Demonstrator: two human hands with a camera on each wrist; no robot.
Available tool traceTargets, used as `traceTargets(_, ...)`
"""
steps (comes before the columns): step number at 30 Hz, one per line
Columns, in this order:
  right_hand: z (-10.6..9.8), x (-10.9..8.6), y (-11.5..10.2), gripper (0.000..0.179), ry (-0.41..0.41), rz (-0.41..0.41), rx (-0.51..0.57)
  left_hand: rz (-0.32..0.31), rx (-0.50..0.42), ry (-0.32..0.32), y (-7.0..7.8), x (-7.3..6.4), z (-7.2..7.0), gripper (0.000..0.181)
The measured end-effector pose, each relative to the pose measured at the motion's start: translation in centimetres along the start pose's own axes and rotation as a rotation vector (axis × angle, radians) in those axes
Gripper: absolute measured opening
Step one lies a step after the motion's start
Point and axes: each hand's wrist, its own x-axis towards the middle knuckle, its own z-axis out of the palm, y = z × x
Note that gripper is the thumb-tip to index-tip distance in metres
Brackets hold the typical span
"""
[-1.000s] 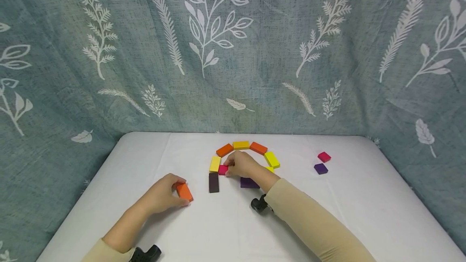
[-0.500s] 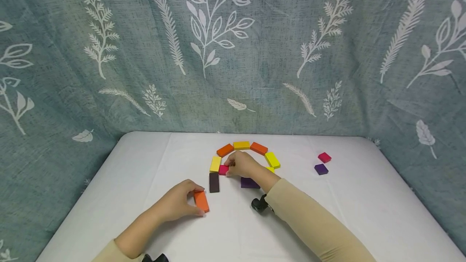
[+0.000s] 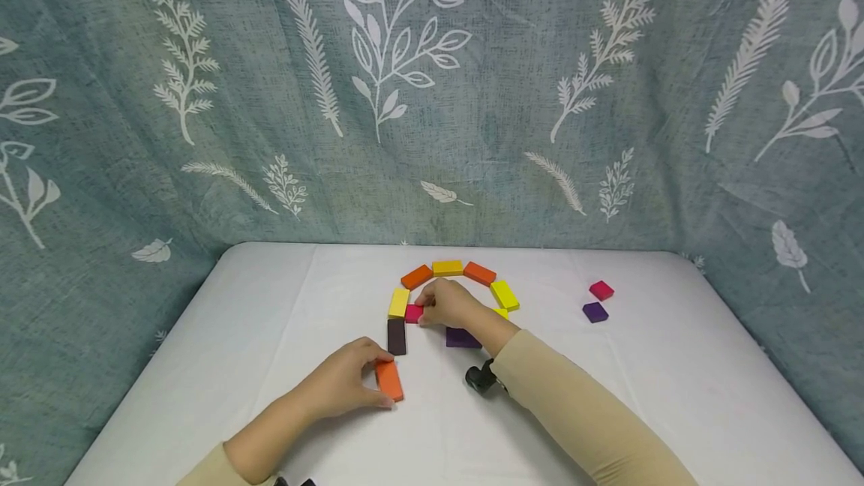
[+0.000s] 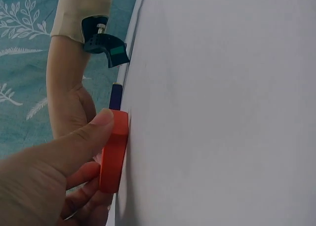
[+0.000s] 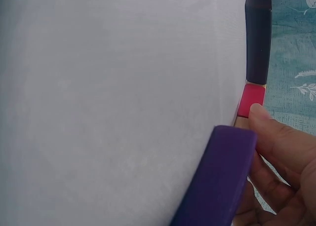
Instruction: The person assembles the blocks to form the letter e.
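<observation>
Left hand (image 3: pixel 347 381) pinches orange block (image 3: pixel 389 381); dark block (image 3: pixel 397 337) just beyond.

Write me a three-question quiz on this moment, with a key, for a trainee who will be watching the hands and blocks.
1. Multiple choice: what colour is the block that the left hand holds? a) yellow b) orange c) purple
2. True or false: the right hand holds a block of that same colour.
3. Short answer: in the head view, which two blocks lie apart, to the right of the arch of blocks?

Key:
1. b; the fingers grip the orange block.
2. False; it pinches the red block.
3. The loose red block and the loose purple block.
</observation>
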Motion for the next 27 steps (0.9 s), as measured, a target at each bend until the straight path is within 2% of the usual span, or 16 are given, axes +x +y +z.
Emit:
traceTargets(7, 0.0, 0.0, 0.0, 0.021, 0.005, -0.004, -0.002, -0.008, 0.045, 0.015, 0.6, 0.2, 0.6, 0.065)
traceTargets(12, -0.1, 0.0, 0.1, 0.021, 0.001, -0.010, -0.006, -0.009, 0.045, 0.037, 1.0, -0.1, 0.1, 0.062)
traceTargets(16, -0.1, 0.0, 0.1, 0.021, 0.003, -0.006, -0.014, -0.006, 0.059, 0.022, 1.0, -0.3, -0.1, 0.058)
traceTargets(27, 0.1, 0.2, 0.2, 0.021, 0.001, -0.006, 0.001, 0.001, 0.117, 0.041, 1.5, 0.4, 0.5, 0.057)
